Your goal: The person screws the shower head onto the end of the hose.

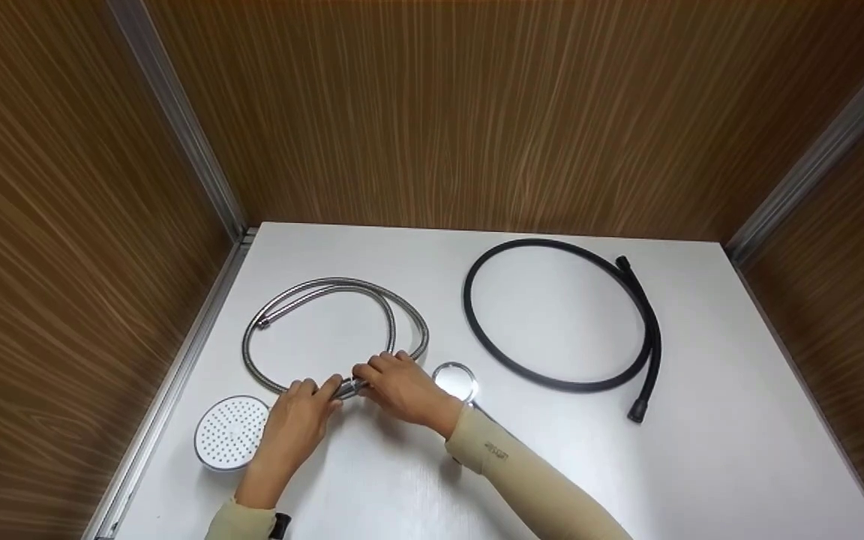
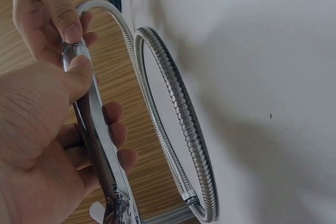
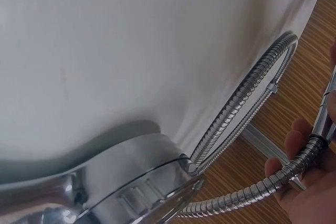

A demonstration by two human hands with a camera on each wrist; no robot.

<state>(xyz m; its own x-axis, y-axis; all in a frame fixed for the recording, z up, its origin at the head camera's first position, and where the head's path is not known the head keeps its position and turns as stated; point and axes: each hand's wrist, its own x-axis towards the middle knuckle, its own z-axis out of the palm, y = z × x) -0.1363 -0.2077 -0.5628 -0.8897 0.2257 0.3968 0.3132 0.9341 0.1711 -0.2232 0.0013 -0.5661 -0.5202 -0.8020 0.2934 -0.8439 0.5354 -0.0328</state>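
My left hand (image 1: pixel 295 424) grips the chrome handle (image 2: pixel 97 121) of a shower head (image 1: pixel 231 433), whose round white nozzle face is turned up at the left. Fingers and thumb of my right hand (image 1: pixel 406 391) pinch the end of a silver metal shower hose (image 3: pixel 252 192) against the end of that handle. Whether the threads are engaged cannot be seen. The rest of the hose loops on the white table behind both hands, its free end fitting (image 1: pixel 263 324) lying at the left.
A second chrome shower head (image 1: pixel 454 382) lies just beside my right wrist, its handle partly under the forearm. Farther right, a coiled black hose (image 1: pixel 563 387) rests on the white table (image 1: pixel 709 450). Wood-grain panels (image 1: pixel 432 112) wall in the back and both sides.
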